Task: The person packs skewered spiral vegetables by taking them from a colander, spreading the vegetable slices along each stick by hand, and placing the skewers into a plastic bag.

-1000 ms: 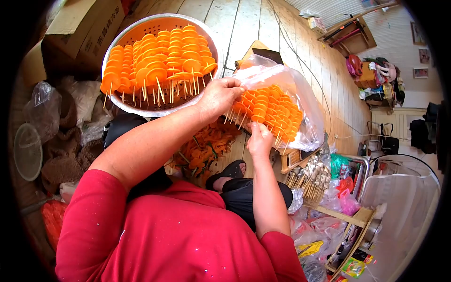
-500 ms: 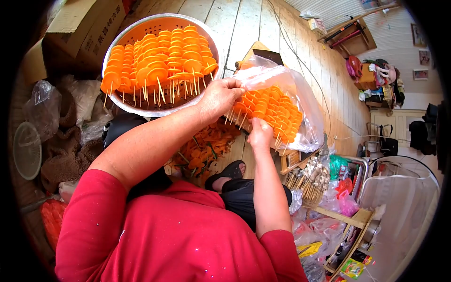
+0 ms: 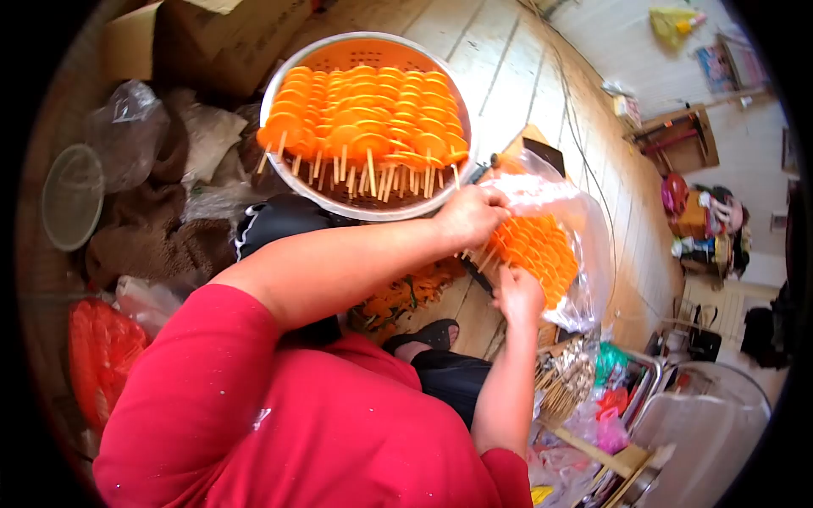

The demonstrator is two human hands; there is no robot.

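My left hand (image 3: 472, 217) pinches the edge of a clear plastic bag (image 3: 598, 245) at its upper left. Inside the bag lie several skewers of orange slices (image 3: 538, 254), their stick ends pointing out toward me. My right hand (image 3: 518, 295) is closed at the lower stick ends, by the bag's opening; its fingertips are partly hidden. Left of the bag, a metal colander (image 3: 373, 210) holds many more upright skewers of orange slices (image 3: 364, 110).
Orange peelings (image 3: 406, 296) lie on the floor below my left forearm. A cardboard box (image 3: 229, 42) is at the upper left, above plastic bags and a brown cloth (image 3: 140, 237). Other skewers (image 3: 563, 377) and a wooden rack (image 3: 610, 453) stand at the lower right.
The view has shifted and tilted, so the colander and bag appear farther right. My left hand still grips the bag edge; my right hand stays near the stick ends.
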